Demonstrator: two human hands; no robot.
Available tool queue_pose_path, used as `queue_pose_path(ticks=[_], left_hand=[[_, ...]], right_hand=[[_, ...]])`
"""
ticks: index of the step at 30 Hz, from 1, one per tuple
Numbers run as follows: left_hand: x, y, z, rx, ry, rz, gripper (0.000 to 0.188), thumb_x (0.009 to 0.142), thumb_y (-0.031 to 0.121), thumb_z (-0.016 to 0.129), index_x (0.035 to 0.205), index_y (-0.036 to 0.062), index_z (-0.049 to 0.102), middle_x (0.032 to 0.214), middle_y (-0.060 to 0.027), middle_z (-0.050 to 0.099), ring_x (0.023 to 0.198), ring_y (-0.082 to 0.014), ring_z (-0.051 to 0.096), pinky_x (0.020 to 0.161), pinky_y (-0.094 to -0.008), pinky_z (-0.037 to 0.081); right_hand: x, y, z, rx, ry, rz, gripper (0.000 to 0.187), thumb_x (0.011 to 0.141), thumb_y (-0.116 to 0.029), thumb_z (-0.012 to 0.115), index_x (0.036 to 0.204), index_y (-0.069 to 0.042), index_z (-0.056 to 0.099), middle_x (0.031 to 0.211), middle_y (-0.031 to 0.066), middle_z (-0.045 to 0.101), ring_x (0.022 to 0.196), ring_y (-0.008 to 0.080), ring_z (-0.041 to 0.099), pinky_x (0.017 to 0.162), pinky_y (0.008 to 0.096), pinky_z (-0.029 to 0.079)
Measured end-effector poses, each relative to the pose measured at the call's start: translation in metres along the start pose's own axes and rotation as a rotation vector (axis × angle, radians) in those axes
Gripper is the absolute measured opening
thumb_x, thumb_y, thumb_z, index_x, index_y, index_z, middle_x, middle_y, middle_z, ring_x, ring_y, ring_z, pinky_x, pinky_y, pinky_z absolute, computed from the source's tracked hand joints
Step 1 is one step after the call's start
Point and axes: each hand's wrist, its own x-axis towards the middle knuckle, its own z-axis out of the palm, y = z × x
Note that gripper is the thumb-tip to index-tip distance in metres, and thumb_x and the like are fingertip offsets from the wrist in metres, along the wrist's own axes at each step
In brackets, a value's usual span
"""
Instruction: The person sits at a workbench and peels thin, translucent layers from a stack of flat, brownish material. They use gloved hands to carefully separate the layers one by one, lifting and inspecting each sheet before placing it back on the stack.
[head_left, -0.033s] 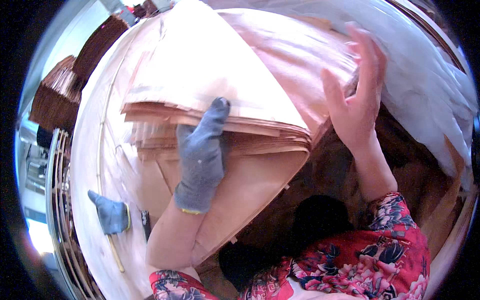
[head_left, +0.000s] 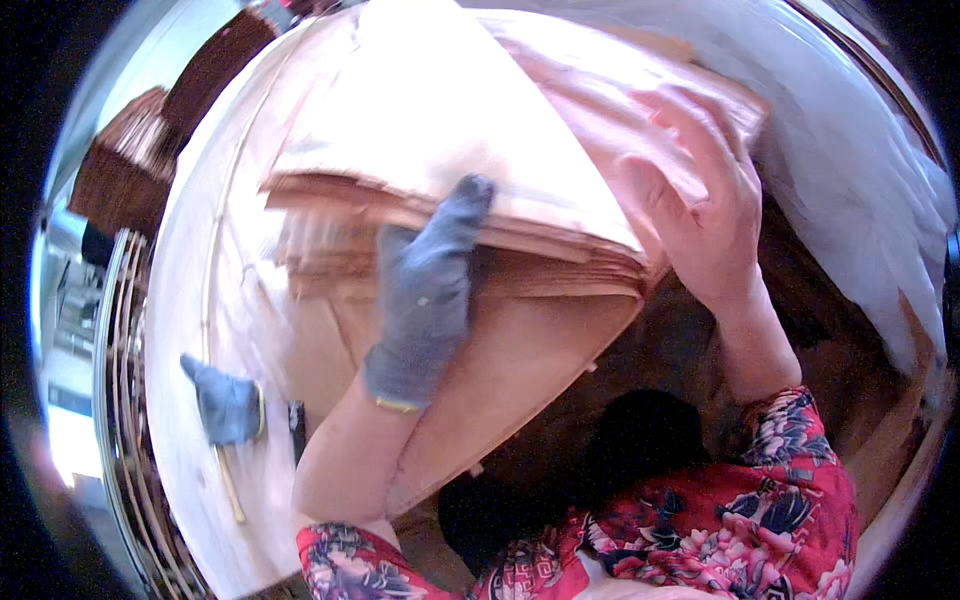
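Observation:
My left hand, in a grey glove, grips the near edge of a thick bundle of thin wood veneer sheets. Its thumb lies on top, with the fingers hidden underneath. Pale sheets form the upper face, and brown layered edges show along the near side. My right hand is bare, its fingers spread and slightly bent, beside the bundle's right edge. It holds nothing; whether its fingertips touch the sheet behind them I cannot tell. Beneath the bundle lies a smooth tan sheet with its edge running toward me.
A second grey glove lies at the left, near a thin stick and a small dark tool. Brown stacks stand at the far left. Translucent plastic sheeting drapes down the right side.
My left hand and the bundle have shifted slightly right and up in view. My right hand's fingers have bent and swung left, toward the bundle.

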Motion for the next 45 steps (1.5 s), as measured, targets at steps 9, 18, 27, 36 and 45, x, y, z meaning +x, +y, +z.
queue_pose_path(ticks=[9,18,27,36,45], left_hand=[[0.002,0.004,-0.004,-0.288,-0.041,-0.204,0.025,0.08,0.021,0.069,0.094,0.0013,0.062,0.085,-0.003,0.063,0.076,-0.0092,0.056,0.066,-0.0221,0.044],[0.005,0.002,0.0,-0.262,-0.07,-0.189,0.029,0.08,0.024,0.068,0.097,0.0007,0.061,0.084,-0.0027,0.063,0.073,-0.0088,0.055,0.063,-0.0217,0.043],[0.006,0.001,0.003,-0.308,-0.053,-0.199,0.027,0.082,0.02,0.066,0.099,0.0007,0.061,0.087,-0.0019,0.062,0.077,-0.0085,0.054,0.066,-0.0221,0.043],[0.005,0.005,0.003,-0.211,-0.043,-0.172,0.025,0.084,0.02,0.063,0.099,0.0002,0.061,0.086,-0.0014,0.061,0.077,-0.0079,0.054,0.063,-0.0222,0.042],[0.006,0.0,0.003,-0.197,-0.074,-0.178,0.021,0.085,0.019,0.061,0.093,-0.0007,0.063,0.08,-0.0042,0.065,0.07,-0.01,0.057,0.059,-0.0259,0.045]], right_hand=[[0.009,-0.025,0.025,0.382,-0.425,0.284,0.044,0.071,-0.034,0.073,0.099,-0.002,0.059,0.096,0.0088,0.059,0.084,0.0194,0.058,0.069,0.0295,0.049],[0.015,-0.022,0.019,0.344,-0.443,0.244,0.047,0.071,-0.039,0.072,0.098,-0.002,0.06,0.097,0.0071,0.06,0.085,0.0186,0.059,0.068,0.0306,0.048],[0.011,-0.021,0.02,0.446,-0.425,0.291,0.038,0.077,-0.034,0.068,0.099,-0.003,0.063,0.096,0.0063,0.06,0.083,0.0171,0.059,0.068,0.0293,0.049],[0.013,-0.019,0.021,0.464,-0.398,0.26,0.043,0.075,-0.036,0.069,0.099,-0.002,0.061,0.092,0.0081,0.062,0.078,0.0172,0.06,0.066,0.0305,0.05],[0.024,-0.032,0.024,0.238,-0.431,0.222,0.052,0.074,-0.047,0.067,0.098,-0.001,0.061,0.081,0.0128,0.063,0.073,0.0218,0.061,0.065,0.0317,0.049]])
